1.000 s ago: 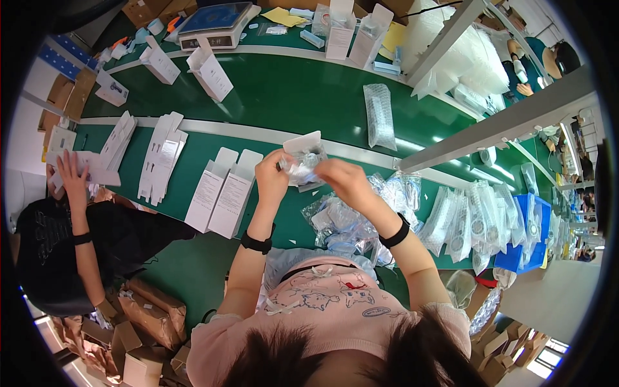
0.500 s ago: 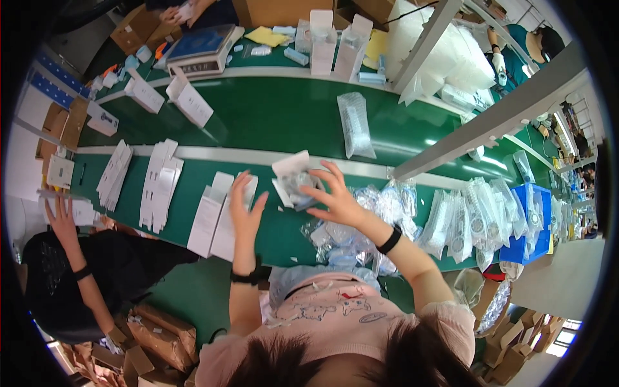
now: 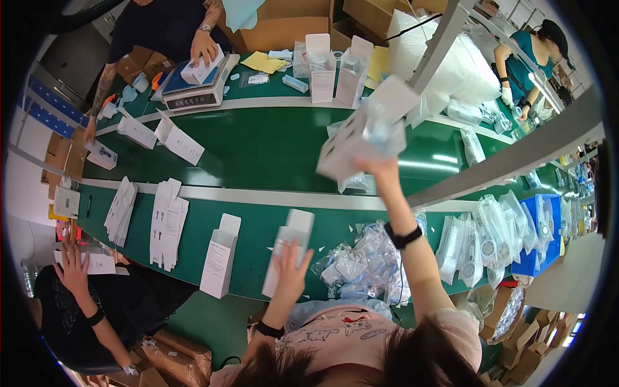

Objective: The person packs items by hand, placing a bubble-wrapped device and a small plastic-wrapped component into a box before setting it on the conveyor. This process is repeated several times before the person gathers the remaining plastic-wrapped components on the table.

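Observation:
My right hand is stretched out over the green conveyor belt, gripping an open white carton from below. The carton is tilted and blurred by motion, and something pale blue in clear plastic shows at its open end. Near the table's edge, my left hand has its fingers around a second white carton, whose top flap stands up. Another upright white carton is to its left. Between my forearms lies a heap of clear bags with pale contents.
Flat white cartons lie at the left. Bubble-wrapped pieces lean by a blue bin at the right. A slanting grey post crosses the right side. Opposite, a co-worker's hand holds a box on a scale. Another co-worker sits at left.
My right hand has carried a white carton up and away over the belt. My left hand has come down onto another carton, now further right. Across the belt, a co-worker has set a box on the scale.

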`<action>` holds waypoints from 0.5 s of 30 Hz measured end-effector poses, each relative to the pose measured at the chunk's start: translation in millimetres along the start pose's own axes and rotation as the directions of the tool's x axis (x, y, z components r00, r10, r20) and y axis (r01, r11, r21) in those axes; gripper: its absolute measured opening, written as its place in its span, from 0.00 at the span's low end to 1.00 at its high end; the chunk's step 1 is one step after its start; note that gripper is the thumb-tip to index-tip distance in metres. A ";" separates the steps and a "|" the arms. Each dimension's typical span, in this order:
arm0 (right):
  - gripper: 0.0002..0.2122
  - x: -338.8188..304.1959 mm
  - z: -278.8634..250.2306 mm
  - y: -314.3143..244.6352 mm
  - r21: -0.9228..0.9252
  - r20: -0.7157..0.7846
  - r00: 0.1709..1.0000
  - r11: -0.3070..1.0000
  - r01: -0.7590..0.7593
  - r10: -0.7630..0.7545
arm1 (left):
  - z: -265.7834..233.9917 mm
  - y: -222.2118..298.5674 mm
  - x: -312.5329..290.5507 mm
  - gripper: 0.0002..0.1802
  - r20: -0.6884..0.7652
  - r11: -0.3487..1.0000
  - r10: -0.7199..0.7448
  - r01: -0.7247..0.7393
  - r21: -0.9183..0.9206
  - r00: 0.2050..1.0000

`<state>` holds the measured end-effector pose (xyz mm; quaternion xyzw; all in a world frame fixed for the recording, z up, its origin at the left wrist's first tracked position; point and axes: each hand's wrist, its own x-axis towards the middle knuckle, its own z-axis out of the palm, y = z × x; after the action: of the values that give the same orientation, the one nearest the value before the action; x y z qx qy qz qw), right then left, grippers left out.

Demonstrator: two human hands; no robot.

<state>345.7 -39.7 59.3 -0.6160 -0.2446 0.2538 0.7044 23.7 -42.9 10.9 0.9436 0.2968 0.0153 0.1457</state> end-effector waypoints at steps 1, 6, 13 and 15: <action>0.29 27.2 -3.6 8.2 -0.001 -0.078 0.990 0.993 0.122 -0.122 | -4.6 6.1 4.5 0.33 0.037 0.983 -0.047 0.052 -0.175 0.998; 0.31 125.8 -82.1 78.2 -0.464 -0.187 0.878 0.827 0.318 -0.442 | -13.4 -16.2 51.8 0.43 0.084 0.854 -0.129 0.154 -0.497 0.988; 0.25 87.6 -51.3 50.5 -0.989 0.011 0.907 0.141 -0.053 0.421 | 27.6 -50.2 36.0 0.50 0.340 0.613 -0.060 0.303 -0.729 0.939; 0.29 74.4 -24.0 54.2 -0.978 0.168 0.869 0.191 0.086 0.466 | 35.4 -52.2 38.0 0.51 0.371 0.545 -0.040 0.331 -0.770 0.928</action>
<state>414.3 -2.5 5.0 -0.8694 -0.4159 0.2620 0.0504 30.1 9.8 -40.0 0.7190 0.3281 -0.0123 0.6125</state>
